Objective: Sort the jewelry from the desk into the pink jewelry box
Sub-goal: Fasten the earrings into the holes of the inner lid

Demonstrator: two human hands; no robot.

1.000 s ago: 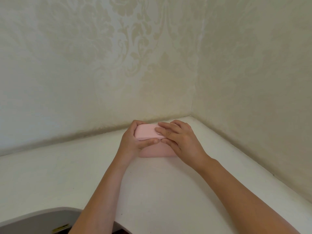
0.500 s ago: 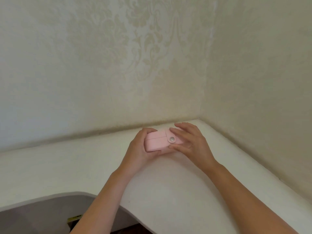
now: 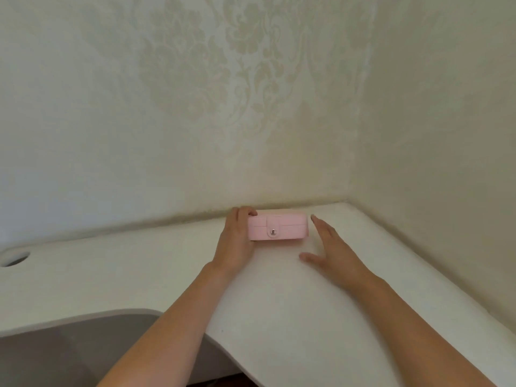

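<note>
Fingers (image 3: 247,212) of the left hand (image 3: 237,241) are curled over the far left end of the box (image 3: 277,227), with the palm pressed against that end, so the box is gripped from its left side. The thumb is hidden beneath the hand.

The box is pink, small and oblong. It is shut, and its strap is fastened by a round metal snap (image 3: 272,232) on the near face. It is set on the white counter (image 3: 279,303), with the long side turned toward the viewer.

Just right of the box, the right hand (image 3: 332,252) is held flat with its fingers (image 3: 321,224) straight and pressed together, and the thumb is spread out toward the near side. A narrow gap is seen between this hand and the box. Whether the palm is laid on the counter cannot be told.

Close behind the box, pale patterned wall (image 3: 195,121) is seen; a corner is formed to the right of the box. Far left of the box, a round hole (image 3: 14,258) is cut into the counter.
</note>
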